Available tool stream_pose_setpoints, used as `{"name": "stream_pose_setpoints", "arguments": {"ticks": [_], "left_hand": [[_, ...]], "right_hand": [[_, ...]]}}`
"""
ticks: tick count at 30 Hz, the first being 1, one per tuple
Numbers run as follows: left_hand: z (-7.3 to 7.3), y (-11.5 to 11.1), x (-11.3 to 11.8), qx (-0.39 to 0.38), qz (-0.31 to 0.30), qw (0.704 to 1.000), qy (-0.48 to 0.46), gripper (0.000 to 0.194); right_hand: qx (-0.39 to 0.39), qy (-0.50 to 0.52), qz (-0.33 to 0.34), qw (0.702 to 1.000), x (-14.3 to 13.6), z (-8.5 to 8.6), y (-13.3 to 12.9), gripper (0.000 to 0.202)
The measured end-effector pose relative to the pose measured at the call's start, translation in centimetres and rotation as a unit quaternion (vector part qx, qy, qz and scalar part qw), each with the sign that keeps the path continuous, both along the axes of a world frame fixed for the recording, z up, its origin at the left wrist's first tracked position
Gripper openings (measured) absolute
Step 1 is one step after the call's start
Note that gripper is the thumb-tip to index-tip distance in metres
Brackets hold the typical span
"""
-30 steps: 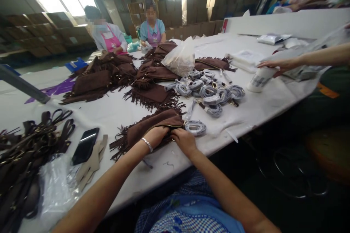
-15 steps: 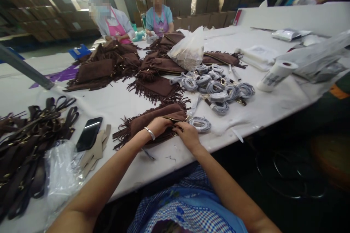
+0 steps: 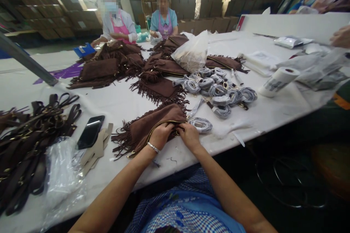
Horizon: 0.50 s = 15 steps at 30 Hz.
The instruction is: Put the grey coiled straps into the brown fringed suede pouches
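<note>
**Soft fringed bag, both hands at the zip**

The brown bag (image 3: 157,123) lies flat on the white desk (image 3: 117,105) right in front of me, near the front edge, its fringe trailing to the left and toward me. My left hand (image 3: 161,133) is curled around the bag's near edge, fingers closed on the cloth beside the gold zip line. My right hand (image 3: 188,135) sits just beside it, fingertips pinched narrow at the zip's end; whether I hold the pull itself I cannot tell, since my fingers cover it.

I judge the bag light and limp. It looks like suede, so it should grip well and not slide, but it folds and bunches wherever I press. The fringe is loose and likely to snag or tangle, so I keep off it. The firmest place to take hold is along the zip seam, where the metal teeth stiffen the edge; one hand pinning the cloth there lets the other work the end without the body creeping.

A wrapped strap coil (image 3: 201,124) lies just to the right of my right hand, near but apart. More coils (image 3: 221,91) are heaped further back, and other bags (image 3: 109,67) are piled beyond. A phone (image 3: 90,131) rests to my left.
</note>
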<state>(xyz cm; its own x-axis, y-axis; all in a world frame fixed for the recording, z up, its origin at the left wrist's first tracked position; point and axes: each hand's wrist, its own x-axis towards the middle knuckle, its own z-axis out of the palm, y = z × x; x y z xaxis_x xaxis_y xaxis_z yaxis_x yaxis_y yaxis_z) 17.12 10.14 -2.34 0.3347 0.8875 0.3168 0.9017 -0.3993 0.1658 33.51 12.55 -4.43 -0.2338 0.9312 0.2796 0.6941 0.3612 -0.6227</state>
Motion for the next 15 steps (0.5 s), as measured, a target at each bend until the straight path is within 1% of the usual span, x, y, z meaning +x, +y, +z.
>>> {"name": "stream_pose_setpoints", "arguments": {"ticks": [3,6,10,12,15], "left_hand": [[-0.5,0.2,-0.3,0.034,-0.045,0.998,0.016,0.023],[-0.7,0.5,-0.7,0.075,-0.080,0.993,0.050,0.018],[-0.4,0.2,-1.0,0.119,-0.099,0.985,0.081,0.016],[0.1,-0.3,-1.0,0.115,-0.089,0.987,0.062,0.016],[0.9,-1.1,-0.7,0.073,-0.047,0.995,-0.038,0.014]], "right_hand": [[-0.017,0.000,0.000,1.000,0.1,0.0,0.4,0.017],[-0.027,0.011,0.013,0.999,0.2,0.1,0.8,0.018],[-0.014,0.025,0.055,0.998,0.8,0.5,0.8,0.019],[-0.004,0.023,0.083,0.996,1.5,0.8,0.4,0.024],[0.037,0.038,0.110,0.992,2.9,1.1,-0.6,0.036]]}}
